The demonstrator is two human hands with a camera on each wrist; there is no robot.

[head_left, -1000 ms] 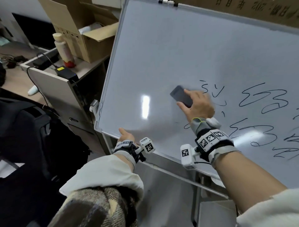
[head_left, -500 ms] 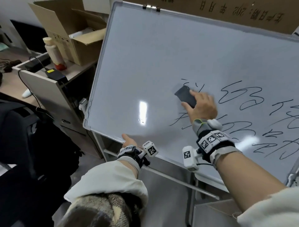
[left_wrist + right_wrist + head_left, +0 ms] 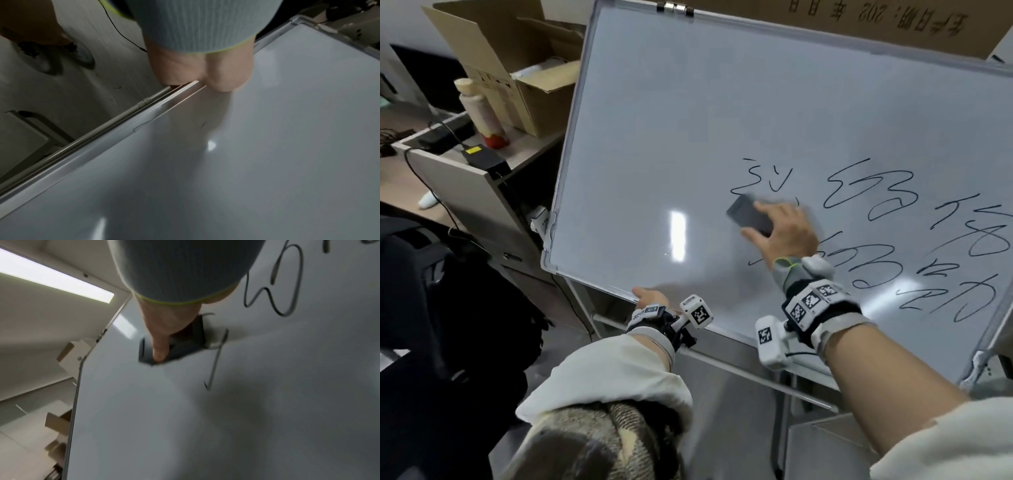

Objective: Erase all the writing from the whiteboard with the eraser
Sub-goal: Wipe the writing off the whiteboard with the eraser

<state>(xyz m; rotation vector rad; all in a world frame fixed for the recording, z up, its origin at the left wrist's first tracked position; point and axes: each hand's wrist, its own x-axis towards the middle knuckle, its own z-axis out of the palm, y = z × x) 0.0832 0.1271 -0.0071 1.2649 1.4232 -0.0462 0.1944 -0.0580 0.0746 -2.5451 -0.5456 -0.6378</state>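
A tilted whiteboard [image 3: 671,120] fills the head view, with black handwriting [image 3: 873,192] across its middle and right. My right hand [image 3: 784,229] grips a dark grey eraser [image 3: 748,214] and presses it flat on the board at the left end of the writing. In the right wrist view the thumb lies over the eraser [image 3: 180,345], with strokes of writing [image 3: 273,282] beside it. My left hand [image 3: 650,296] holds the board's lower edge. The left wrist view shows its thumb on the board face and its fingers curled behind the frame [image 3: 180,87].
A desk [image 3: 448,161] stands left of the board with an open cardboard box [image 3: 517,68], a bottle [image 3: 481,113] and a black power adapter [image 3: 482,156]. A dark bag [image 3: 448,291] sits below it. The board's stand rail [image 3: 722,363] runs under its lower edge.
The eraser hand slid right and down along the board, then back up-left onto the first strokes. The view shifted so more writing shows at right. The left hand kept its hold on the edge.
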